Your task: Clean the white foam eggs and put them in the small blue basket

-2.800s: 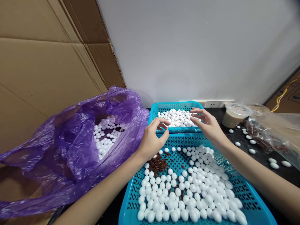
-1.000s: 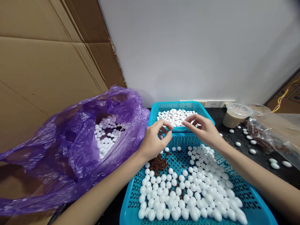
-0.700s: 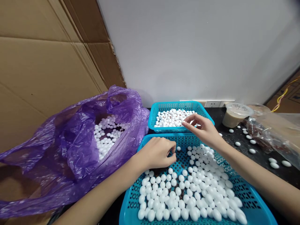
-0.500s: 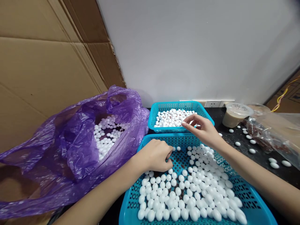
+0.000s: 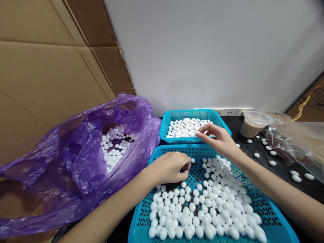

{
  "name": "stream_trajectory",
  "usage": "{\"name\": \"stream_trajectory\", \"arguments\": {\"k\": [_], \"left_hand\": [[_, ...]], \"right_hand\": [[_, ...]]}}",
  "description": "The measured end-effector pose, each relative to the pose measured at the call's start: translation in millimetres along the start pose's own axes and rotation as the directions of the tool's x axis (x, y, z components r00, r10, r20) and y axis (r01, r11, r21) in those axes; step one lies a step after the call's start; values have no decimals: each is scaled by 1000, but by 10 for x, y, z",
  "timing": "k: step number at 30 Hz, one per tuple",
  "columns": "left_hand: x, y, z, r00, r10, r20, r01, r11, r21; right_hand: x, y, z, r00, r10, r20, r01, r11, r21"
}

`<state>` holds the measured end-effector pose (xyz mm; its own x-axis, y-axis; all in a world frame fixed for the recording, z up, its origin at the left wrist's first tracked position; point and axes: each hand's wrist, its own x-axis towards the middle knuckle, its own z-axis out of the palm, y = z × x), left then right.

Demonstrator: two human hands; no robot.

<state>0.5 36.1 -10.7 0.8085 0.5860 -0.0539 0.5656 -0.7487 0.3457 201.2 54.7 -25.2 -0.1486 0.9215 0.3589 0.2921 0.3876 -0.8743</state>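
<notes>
White balls [image 5: 186, 211] fill much of the large blue basket [image 5: 275, 219] in front. My left hand [image 5: 174, 167] is over its back left part, fingers curled together; anything inside them is hidden. Behind it stands a smaller blue basket [image 5: 164, 126] with more small white balls [image 5: 186, 126]. My right hand [image 5: 215, 136] hovers over that basket's front rim, its thumb and index finger pinching a white ball at the tips. Brown bits lie on the large basket's bottom among the balls.
On the left lies an open purple plastic bag [image 5: 86, 148] holding white balls [image 5: 113, 155]. At the right, a lidded cup [image 5: 254, 125], a clear bag with brown material [image 5: 283, 146] and loose white balls [image 5: 272, 163] rest on the black table [image 5: 280, 175]. Cardboard and a wall stand behind.
My left hand has shifted slightly right, and its fingers have closed further, covering a ball that was visible beside them. My right hand has barely moved.
</notes>
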Motion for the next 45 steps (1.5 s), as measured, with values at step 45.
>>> {"name": "stream_trajectory", "arguments": {"k": [45], "left_hand": [[23,-25,4,994,109,-9,-109,994,13]], "right_hand": [[73,-16,-95,934,294,-203,-141,825,547]]}}
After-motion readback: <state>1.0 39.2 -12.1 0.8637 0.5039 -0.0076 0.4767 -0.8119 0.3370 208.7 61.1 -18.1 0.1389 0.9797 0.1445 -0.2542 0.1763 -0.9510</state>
